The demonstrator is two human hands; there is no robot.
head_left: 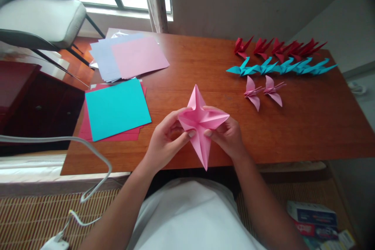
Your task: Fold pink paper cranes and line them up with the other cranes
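Observation:
Between my two hands is a folded sheet of pink origami paper, spread into a four-pointed star with a hollow middle. One long point faces away from me, another toward my body. My left hand pinches its left side, thumb on the near edge and fingers at the far edge. On the right side my right hand grips it the same way, its thumb close to the centre. Some fingers of both hands are hidden behind the paper. The paper is held up over the table's front edge.
On the wooden table, red paper cranes, turquoise paper cranes and two pink paper cranes stand in rows at right. Turquoise sheets lie over red ones at left, with pink and lilac sheets behind. A white cable curves nearby.

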